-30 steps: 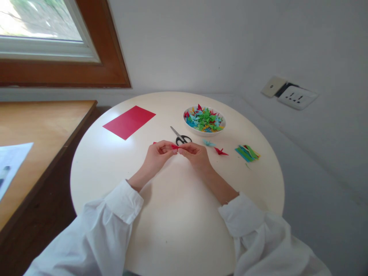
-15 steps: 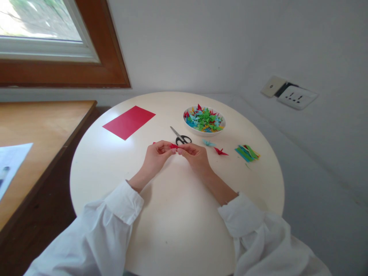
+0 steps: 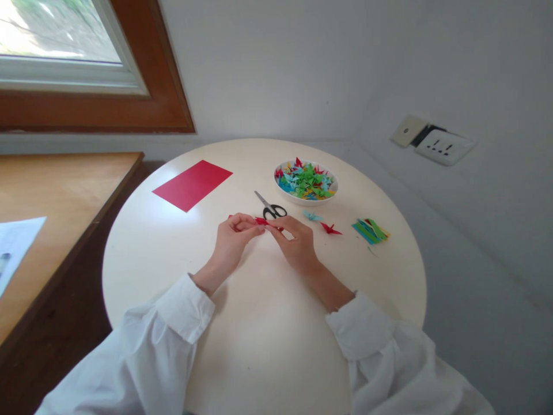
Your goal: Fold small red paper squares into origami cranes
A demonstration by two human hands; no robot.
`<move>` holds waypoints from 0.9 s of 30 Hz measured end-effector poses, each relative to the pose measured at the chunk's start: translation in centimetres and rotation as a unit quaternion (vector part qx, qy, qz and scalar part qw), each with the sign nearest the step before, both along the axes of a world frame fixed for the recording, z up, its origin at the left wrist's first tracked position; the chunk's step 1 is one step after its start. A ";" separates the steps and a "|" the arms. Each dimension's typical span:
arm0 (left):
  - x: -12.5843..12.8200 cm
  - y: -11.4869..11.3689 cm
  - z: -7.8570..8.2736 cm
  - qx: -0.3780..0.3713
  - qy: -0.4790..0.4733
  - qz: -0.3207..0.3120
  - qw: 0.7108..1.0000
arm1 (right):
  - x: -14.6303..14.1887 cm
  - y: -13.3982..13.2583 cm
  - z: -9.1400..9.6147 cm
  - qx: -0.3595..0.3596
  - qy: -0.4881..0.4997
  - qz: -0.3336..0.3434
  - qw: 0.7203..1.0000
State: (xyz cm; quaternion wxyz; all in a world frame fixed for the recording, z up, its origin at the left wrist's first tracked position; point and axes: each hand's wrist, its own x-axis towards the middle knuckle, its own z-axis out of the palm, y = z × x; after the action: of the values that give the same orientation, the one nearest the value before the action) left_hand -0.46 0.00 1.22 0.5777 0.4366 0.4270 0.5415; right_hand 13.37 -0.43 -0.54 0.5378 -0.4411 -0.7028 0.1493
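Note:
Between my fingertips, just above the round white table (image 3: pixel 259 323), is a small folded piece of red paper (image 3: pixel 261 221). My left hand (image 3: pixel 235 239) pinches its left side, and my right hand (image 3: pixel 296 242) pinches the right side; the fingers hide much of it. Right behind the hands lie scissors (image 3: pixel 273 211) with black handles, blades pointing away to the left. A bit of red shows past my left knuckles, mostly hidden. To the right of my right hand rest a red paper crane (image 3: pixel 330 229) and a light blue paper crane (image 3: pixel 312 216).
A white bowl (image 3: pixel 306 202) full of colourful paper cranes stands at the back. A red paper sheet (image 3: pixel 193 185) lies at the back left, and a pile of coloured paper strips (image 3: pixel 370 230) at the right. A wooden desk (image 3: pixel 82 190) stands on the left.
My right-hand fingers have shifted their pinch on the red paper and are a little more extended. The left hand has hardly moved, and the view has shifted slightly.

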 end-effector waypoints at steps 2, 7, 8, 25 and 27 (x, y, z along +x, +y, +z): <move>0.0 -0.1 0.0 -0.014 -0.015 -0.001 1.000 | 0.1 0.0 0.1 0.036 -0.033 0.003 0.999; -0.2 0.1 -0.3 0.005 -0.037 -0.043 0.998 | 0.2 0.0 0.0 0.079 -0.091 0.001 0.993; -0.2 0.1 -0.4 0.014 -0.033 -0.056 0.998 | 0.1 -0.1 0.0 0.081 -0.098 0.001 0.992; -0.3 0.5 -0.1 0.036 0.046 -0.031 0.998 | -0.9 0.1 -0.5 -0.139 0.143 0.035 0.979; -0.4 0.5 -0.1 0.040 0.058 -0.024 0.997 | -1.0 0.1 -0.6 -0.157 0.165 0.040 0.973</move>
State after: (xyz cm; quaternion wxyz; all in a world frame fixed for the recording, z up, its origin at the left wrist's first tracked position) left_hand -0.81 0.49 1.16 0.5473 0.5002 0.4273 0.5175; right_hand 12.41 -0.30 -1.12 0.5640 -0.4613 -0.5887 0.3502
